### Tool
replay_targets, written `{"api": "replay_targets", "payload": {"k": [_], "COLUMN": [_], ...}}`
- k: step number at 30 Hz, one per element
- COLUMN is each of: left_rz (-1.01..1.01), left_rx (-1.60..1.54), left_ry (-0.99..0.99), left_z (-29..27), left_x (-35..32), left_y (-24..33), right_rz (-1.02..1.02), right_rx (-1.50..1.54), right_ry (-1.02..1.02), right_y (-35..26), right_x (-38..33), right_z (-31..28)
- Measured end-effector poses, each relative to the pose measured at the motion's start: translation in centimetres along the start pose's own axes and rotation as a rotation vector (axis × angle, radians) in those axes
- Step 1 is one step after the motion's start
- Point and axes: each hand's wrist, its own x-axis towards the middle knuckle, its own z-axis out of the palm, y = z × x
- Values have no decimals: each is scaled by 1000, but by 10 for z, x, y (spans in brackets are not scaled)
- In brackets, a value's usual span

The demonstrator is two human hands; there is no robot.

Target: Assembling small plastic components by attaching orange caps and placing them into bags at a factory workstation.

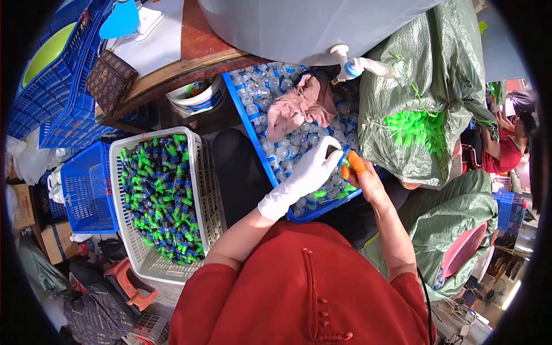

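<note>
Tank (pixel 310 26), grey and rounded, stands opposite me at the far side of the work area. Person in a red top (pixel 270 282), facing it, with both forearms stretched forward. Green sack (pixel 428 43), right of the tank, gaping toward the person. Blue tray (pixel 251 123), set in front of the person, its far end passing below the tank. White crate (pixel 208 192), slatted, to the left of the tray. Pink cloth (pixel 302 106), crumpled on the tray's contents. Left hand (pixel 318 164), white-gloved, over the near part of the tray, its fingers curled toward the thumb with a narrow gap. Right hand (pixel 368 179), just beside it, fingers bent inward; I cannot tell whether either hand grips a piece. Orange finger covers (pixel 357 164), worn on the right hand. Small parts, in three groups: clear pieces (pixel 282 153) with blue bands, heaped in the tray beneath and around the hands; green-and-dark pieces (pixel 161 201), massed in the crate; bright green pieces (pixel 413 129), visible in the sack's mouth.
</note>
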Motion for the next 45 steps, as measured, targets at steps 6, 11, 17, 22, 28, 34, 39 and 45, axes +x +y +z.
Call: {"api": "replay_targets", "payload": {"k": [6, 11, 17, 22, 28, 34, 39, 45], "left_rz": [-179, 18, -321, 156, 368, 405, 331, 264], "left_rx": [-101, 131, 452, 1163, 891, 1070, 1055, 1291], "left_ry": [-44, -36, 501, 196, -667, -637, -421, -47], "left_z": [-13, -25, -146, -136, 18, 14, -14, -57], "left_x": [2, -22, -87, -89, -83, -70, -18, 87], "left_y": [3, 21, 41, 34, -64, -99, -66, -58], "right_rz": [-310, -197, -212, -261, -350, -365, -303, -229], "right_rx": [-170, 69, -49, -575, -961, -929, -749, -616], "right_ry": [119, -96, -14, 380, 417, 428, 460, 423], "right_y": [3, 2, 28, 94, 106, 121, 85, 61], "right_x": [4, -8, -27, -34, -39, -10, 35, 37], "right_z": [10, 28, 21, -22, -5, 2, 5, -1]}}
